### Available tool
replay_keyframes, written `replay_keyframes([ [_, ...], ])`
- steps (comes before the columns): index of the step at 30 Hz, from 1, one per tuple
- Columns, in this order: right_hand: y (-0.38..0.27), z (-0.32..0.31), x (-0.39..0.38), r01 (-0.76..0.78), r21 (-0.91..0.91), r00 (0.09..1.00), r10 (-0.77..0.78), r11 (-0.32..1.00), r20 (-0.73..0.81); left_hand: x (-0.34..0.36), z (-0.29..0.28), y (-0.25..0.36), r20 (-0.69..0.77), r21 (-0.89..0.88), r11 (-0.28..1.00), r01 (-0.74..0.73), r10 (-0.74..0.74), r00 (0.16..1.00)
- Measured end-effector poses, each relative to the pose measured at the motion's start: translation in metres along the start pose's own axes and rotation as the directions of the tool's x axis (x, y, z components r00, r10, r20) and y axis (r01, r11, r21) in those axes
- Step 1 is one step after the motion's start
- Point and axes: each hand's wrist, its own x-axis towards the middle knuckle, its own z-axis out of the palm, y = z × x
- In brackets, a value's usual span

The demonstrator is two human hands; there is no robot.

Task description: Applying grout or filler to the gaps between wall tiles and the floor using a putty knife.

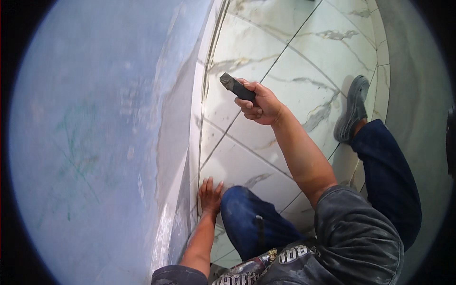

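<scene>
My right hand (pixel 259 102) is closed around a short, dark, blocky tool (pixel 232 85). Its greyish, uneven end points toward the wall, and I cannot make out its exact kind. The hand is raised over the white marble-patterned floor tiles (pixel 259 156). Low on the left, my left hand (pixel 210 195) rests with fingers apart on the tiled floor. It is beside the pale skirting strip (pixel 195 118) at the foot of the wall and next to my bent knee.
A blue-grey wall (pixel 95 123) with green scribbles and rough patches rises along the left. Dark grout lines cross the tiles diagonally. My shoe (pixel 352 109) stands at the right, near another tile skirting (pixel 382 71) and a grey wall (pixel 413 80).
</scene>
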Motion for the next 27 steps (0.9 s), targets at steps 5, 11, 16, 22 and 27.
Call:
replay_keyframes([
  [5, -0.097, -0.024, -0.024, 0.198, -0.069, 0.97, -0.206, 0.978, -0.132, 0.05, -0.039, 0.014, 0.172, -0.019, 0.993, 0.113, -0.108, 0.979],
  [11, -0.228, -0.049, -0.014, 0.284, -0.303, 0.872, -0.376, 0.91, -0.312, 0.251, -0.073, 0.061, -0.081, -0.453, 0.881, 0.139, -0.196, 0.977],
  [16, -0.329, -0.06, 0.052, 0.18, -0.582, 0.737, -0.5, 0.793, -0.455, 0.431, -0.053, 0.103, -0.125, -0.382, 0.923, 0.037, -0.091, 0.988],
  [22, -0.444, -0.097, 0.172, -0.033, -0.869, 0.71, -0.601, 0.494, -0.368, 0.495, -0.018, 0.104, -0.058, -0.12, 0.982, 0.145, -0.153, 0.987],
  [27, -0.528, -0.171, 0.279, -0.218, -0.975, 0.675, -0.728, -0.042, -0.12, 0.51, -0.006, 0.12, -0.015, -0.128, 0.983, 0.13, -0.133, 0.991],
])
